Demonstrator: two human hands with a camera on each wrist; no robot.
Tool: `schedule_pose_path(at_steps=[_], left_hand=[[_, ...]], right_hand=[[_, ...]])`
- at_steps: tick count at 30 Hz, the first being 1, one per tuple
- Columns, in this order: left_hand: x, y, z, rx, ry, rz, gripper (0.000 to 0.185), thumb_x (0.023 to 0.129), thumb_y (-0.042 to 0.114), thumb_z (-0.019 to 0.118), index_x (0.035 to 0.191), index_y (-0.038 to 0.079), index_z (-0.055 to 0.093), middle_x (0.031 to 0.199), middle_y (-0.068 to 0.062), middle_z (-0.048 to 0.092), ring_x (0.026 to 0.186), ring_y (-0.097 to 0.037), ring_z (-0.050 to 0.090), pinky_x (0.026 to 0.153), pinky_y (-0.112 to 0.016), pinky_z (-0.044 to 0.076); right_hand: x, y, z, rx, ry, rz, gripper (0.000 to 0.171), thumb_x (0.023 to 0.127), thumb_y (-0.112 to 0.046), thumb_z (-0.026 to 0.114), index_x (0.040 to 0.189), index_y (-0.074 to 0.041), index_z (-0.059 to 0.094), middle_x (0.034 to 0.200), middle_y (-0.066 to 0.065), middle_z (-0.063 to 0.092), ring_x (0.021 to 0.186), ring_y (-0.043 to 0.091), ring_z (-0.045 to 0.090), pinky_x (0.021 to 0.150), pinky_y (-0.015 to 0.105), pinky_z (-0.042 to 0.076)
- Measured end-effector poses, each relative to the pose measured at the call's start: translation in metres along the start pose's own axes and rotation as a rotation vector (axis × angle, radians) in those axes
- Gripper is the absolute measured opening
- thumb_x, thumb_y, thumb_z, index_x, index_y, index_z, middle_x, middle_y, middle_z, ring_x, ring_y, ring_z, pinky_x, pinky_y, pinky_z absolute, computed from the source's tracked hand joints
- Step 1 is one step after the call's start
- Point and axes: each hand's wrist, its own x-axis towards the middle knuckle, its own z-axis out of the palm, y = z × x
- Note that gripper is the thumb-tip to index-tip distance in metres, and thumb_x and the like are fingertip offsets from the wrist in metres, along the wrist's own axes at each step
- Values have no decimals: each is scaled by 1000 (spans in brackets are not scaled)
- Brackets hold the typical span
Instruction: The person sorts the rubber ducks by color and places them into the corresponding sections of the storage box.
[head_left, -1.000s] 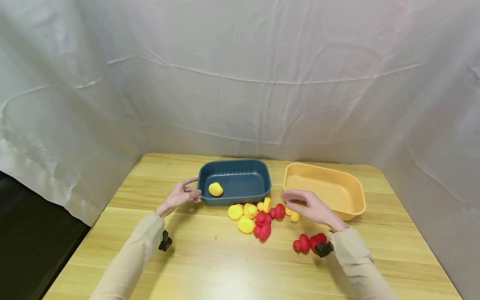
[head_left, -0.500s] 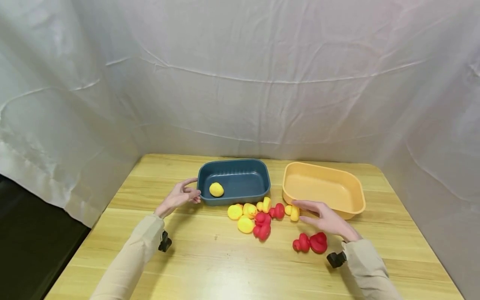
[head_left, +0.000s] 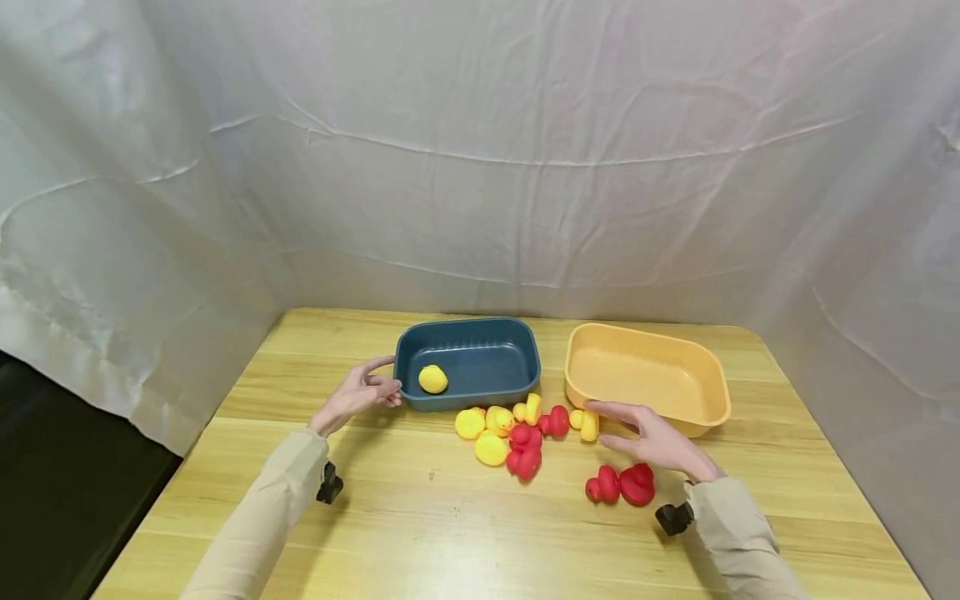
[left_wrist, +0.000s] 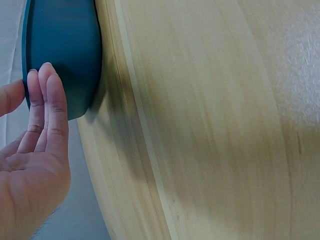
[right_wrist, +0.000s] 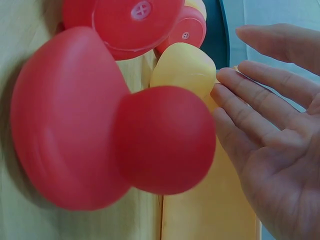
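My left hand (head_left: 358, 397) is at the left end of a dark blue plastic tub (head_left: 468, 398), its fingers nearly straight against the end wall and rim. The left wrist view shows the fingertips (left_wrist: 47, 70) overlapping the blue wall. One yellow rubber duck (head_left: 432, 379) lies inside the tub. My right hand (head_left: 656, 437) holds nothing; its fingers extend toward a small yellow duck (head_left: 588, 425) at the front of an orange tub (head_left: 708, 408). In the right wrist view, fingertips (right_wrist: 218, 90) are right beside that duck, and a red duck (right_wrist: 165, 140) looms in front.
Several yellow ducks (head_left: 492, 448) and red ducks (head_left: 525, 462) are clustered in front of the blue tub. A red pair (head_left: 637, 485) sits nearer me, by the right wrist. White cloth (head_left: 480, 208) hangs behind and beside the wooden table (head_left: 420, 533).
My right hand has drawn back slightly to the right and toward me, uncovering the small yellow duck, then stayed there. The left hand has kept its place at the blue tub.
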Motion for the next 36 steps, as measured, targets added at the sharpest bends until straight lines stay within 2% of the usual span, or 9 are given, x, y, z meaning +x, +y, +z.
schedule_pose_path(at_steps=[7,16,18,24,26,29,32,36], left_hand=[[0,-1,0,-4,-1,2,72,98,6,60,156,-8,20,102,-24,73,81,-14,71,90,-49,62],[0,0,0,2,-3,0,72,98,6,60,156,-8,19,101,-23,73,81,-14,71,90,-49,61],[0,0,0,1,-2,-2,72,98,6,60,156,-8,19,101,-23,73,81,-15,71,90,-49,61],[0,0,0,2,3,-9,72,98,6,61,156,-8,20,102,-25,73,82,-16,71,90,-49,61],[0,0,0,1,5,-12,72,98,6,61,156,-8,20,102,-24,73,82,-16,72,90,-49,61],[0,0,1,-3,5,-14,72,98,6,60,156,-8,20,101,-23,73,83,-18,72,90,-49,61],[0,0,0,-6,3,-14,72,98,6,60,156,-8,20,101,-23,73,84,-20,72,90,-48,61],[0,0,0,-6,3,-18,72,98,6,60,156,-8,19,101,-24,72,84,-20,72,90,-48,61]], right_hand=[[1,2,0,16,-13,2,53,97,-16,67,145,-2,52,149,16,54,140,41,46,111,9,36],[2,2,1,68,-23,-20,49,96,-12,68,141,-1,55,145,17,57,139,41,46,108,3,31],[2,2,1,74,-27,-26,48,96,-12,68,141,-1,56,145,17,58,140,35,48,108,3,31],[1,3,0,100,-47,-28,45,96,-13,67,139,-3,58,143,18,59,132,1,52,110,13,42],[1,3,0,111,-52,-28,44,96,-13,67,138,-3,59,142,18,60,129,-3,52,111,18,45],[0,2,0,128,-57,-28,44,96,-12,67,139,-2,58,140,18,62,128,0,55,110,23,47],[0,1,0,151,-47,-45,45,96,-11,67,139,-2,58,137,20,63,125,10,60,107,27,52],[0,1,1,190,-22,-59,45,95,-9,67,139,0,57,136,24,63,123,21,63,104,27,54]])
